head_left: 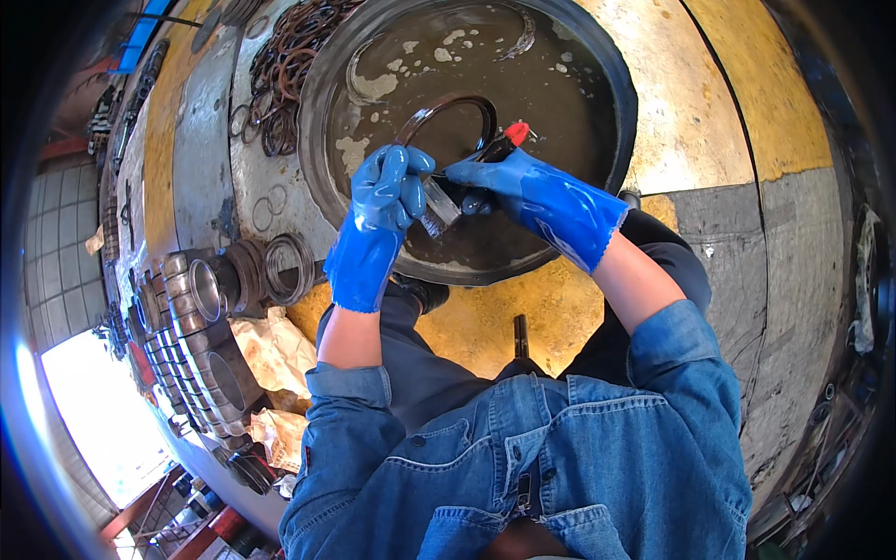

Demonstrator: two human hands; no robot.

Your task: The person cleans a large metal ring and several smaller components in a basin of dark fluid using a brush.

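My left hand point(381, 191), in a wet blue rubber glove, is closed around the lower left side of a dark brown metal ring point(446, 100). In my right hand point(537, 191), gloved the same way, is a brush with a black, red-tipped handle point(516, 133). Its pale, shiny head point(441, 210) points down between my two hands, close to the ring. Both hands are over a wide round tub point(322, 187) of murky brown liquid with patches of foam. My gloves cover part of the ring and part of the brush.
A heap of brown rings point(285, 70) lies left of the tub, with a few thin loose rings point(266, 205) nearer me. Stacked metal rings point(210, 327) and crumpled brown paper point(273, 350) are at my left. My legs straddle the tub's near side.
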